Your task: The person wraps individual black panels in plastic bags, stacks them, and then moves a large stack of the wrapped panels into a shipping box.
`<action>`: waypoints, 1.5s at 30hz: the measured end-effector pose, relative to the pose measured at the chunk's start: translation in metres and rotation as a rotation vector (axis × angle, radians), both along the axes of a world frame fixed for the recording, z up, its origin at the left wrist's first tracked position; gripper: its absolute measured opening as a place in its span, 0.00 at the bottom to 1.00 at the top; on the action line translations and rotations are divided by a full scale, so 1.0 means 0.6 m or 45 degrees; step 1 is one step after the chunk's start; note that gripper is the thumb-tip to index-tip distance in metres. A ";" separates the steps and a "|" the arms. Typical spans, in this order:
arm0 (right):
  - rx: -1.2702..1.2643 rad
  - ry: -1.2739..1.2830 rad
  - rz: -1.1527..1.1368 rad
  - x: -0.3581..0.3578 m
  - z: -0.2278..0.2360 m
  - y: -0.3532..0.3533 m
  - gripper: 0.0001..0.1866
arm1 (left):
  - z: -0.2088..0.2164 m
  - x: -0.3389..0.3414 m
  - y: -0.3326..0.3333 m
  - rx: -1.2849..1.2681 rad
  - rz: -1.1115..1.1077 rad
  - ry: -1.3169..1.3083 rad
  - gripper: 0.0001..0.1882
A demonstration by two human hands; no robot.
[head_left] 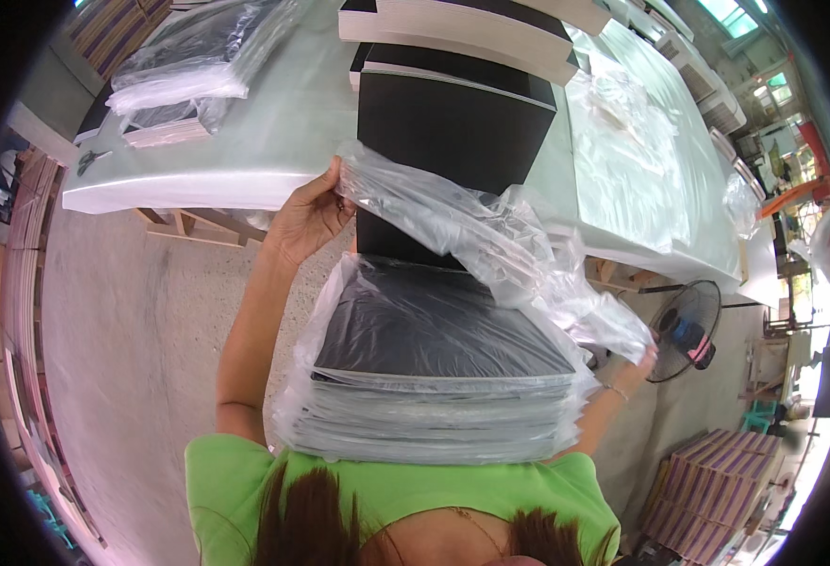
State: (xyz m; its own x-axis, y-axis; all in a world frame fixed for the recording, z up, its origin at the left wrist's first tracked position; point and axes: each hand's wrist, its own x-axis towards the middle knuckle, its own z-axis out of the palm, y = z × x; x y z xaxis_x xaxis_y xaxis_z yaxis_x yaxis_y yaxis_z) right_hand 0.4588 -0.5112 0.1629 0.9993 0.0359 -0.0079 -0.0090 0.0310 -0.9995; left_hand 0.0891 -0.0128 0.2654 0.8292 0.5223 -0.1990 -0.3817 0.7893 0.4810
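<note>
a person's brown hair (311, 519) falls over a green shirt (401, 486) at six o'clock, closest of all. just above the shirt, a wrapped pile (443, 321), black on top under wrinkled clear plastic, fills the space below the middle. at ten o'clock from centre i see the left hand (306, 222), its thumb and forefinger clamped on one end of a clear film (462, 231). the film runs slantwise over the pile's far side, in front of the black slabs (457, 123) at twelve, which show pale edges. its other end meets the right hand (645, 362) between three and four o'clock; that hand is mostly hidden by the film, so i can't tell whether its fingers are clamped or apart.

a long pale table (292, 113) stretches across beyond, with scissors (92, 162) towards ten, a wrapped bundle (198, 66) between ten and eleven, and loose plastic sheets (627, 151) at two. a fan (687, 330) stands past three, and striped cartons (712, 491) sit at four.
</note>
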 end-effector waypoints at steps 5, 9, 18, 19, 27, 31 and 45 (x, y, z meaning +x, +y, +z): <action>0.564 -0.176 -0.125 0.065 0.110 -0.003 0.14 | 0.020 0.039 -0.029 0.335 -0.171 0.257 0.08; -0.175 -0.432 0.248 -0.057 0.212 0.237 0.10 | 0.053 0.072 -0.072 0.528 -0.364 0.258 0.09; -0.351 -1.308 1.316 -0.275 0.328 0.477 0.17 | 0.099 0.095 -0.113 0.941 -0.508 0.276 0.14; -0.350 -1.317 1.356 -0.281 0.330 0.481 0.18 | 0.102 0.097 -0.115 0.953 -0.518 0.279 0.14; -0.110 -1.384 1.528 -0.261 0.292 0.504 0.18 | 0.091 0.099 -0.108 0.759 -0.534 0.224 0.13; 0.121 -1.170 1.657 -0.258 0.280 0.510 0.16 | 0.079 0.101 -0.101 0.751 -0.620 0.119 0.13; -0.155 -1.097 1.468 -0.245 0.297 0.512 0.16 | 0.034 0.069 -0.056 0.560 -0.469 0.292 0.12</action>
State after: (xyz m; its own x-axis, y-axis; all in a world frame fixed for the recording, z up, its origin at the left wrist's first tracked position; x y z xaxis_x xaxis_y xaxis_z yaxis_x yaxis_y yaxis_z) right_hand 0.3117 -0.2043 0.3410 0.1103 0.8535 0.5093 0.6258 0.3384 -0.7027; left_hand 0.1303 -0.0461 0.2857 0.9324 0.2834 -0.2244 0.0297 0.5588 0.8288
